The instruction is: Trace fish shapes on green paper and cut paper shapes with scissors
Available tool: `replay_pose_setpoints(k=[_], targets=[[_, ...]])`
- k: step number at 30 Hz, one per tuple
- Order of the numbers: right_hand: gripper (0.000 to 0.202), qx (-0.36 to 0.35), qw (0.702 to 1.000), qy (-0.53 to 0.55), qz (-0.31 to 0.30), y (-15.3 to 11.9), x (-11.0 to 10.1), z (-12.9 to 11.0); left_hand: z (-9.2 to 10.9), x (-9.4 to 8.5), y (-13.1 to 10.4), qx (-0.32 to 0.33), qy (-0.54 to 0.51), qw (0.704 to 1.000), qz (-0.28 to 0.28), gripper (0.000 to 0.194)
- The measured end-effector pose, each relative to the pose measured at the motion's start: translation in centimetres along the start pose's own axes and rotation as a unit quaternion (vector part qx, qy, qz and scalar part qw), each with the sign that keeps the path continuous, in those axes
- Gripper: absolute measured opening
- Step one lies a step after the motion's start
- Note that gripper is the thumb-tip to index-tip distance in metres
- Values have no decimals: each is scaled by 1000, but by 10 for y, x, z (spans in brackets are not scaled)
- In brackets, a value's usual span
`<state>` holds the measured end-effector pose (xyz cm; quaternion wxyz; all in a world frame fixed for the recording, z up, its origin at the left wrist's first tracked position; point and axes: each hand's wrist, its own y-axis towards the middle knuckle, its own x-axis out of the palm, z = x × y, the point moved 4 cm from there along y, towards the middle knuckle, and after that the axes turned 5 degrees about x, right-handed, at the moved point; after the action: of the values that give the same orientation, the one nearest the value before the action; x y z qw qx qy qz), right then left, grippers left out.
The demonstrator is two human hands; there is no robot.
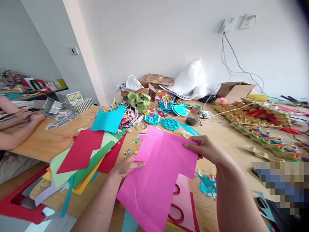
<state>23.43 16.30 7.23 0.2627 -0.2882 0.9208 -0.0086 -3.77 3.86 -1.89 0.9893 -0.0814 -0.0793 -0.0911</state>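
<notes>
Between my two hands is a large sheet of bright pink paper [156, 167], creased and with a notch cut from its right side. My left hand [129, 165] pinches its left edge, thumb on top. At the upper right corner my right hand [205, 147] grips it, the thumb on top and the fingers mostly hidden underneath. Red-handled scissors [177, 214] lie partly under the sheet, on a pale pink piece of paper [187, 196]; their blades are hidden. Left of my hands is a pile of coloured paper, with a red sheet [83, 149] and a blue sheet [108, 119] on top.
Paper scraps [208, 185] lie right of the sheet. Blue polka-dotted discs [170, 123], a glass jar [193, 115] and craft bits stand behind. Egg trays [260, 116] with small painted figures fill the right. At left, another person's hands [33, 117] rest near stacked cards [64, 119].
</notes>
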Motion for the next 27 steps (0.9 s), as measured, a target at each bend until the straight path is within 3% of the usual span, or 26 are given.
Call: replay_pose_setpoints(k=[9, 16, 27], targets=[[43, 7, 998, 36, 51, 3, 0, -1, -1, 3, 2, 6, -31, 999, 21, 42], [45, 20, 991, 64, 113, 1, -8, 0, 4, 6, 3, 9, -49, 999, -17, 34], [48, 31, 968, 93, 229, -11, -18, -10, 1, 9, 6, 37, -53, 997, 38, 39]])
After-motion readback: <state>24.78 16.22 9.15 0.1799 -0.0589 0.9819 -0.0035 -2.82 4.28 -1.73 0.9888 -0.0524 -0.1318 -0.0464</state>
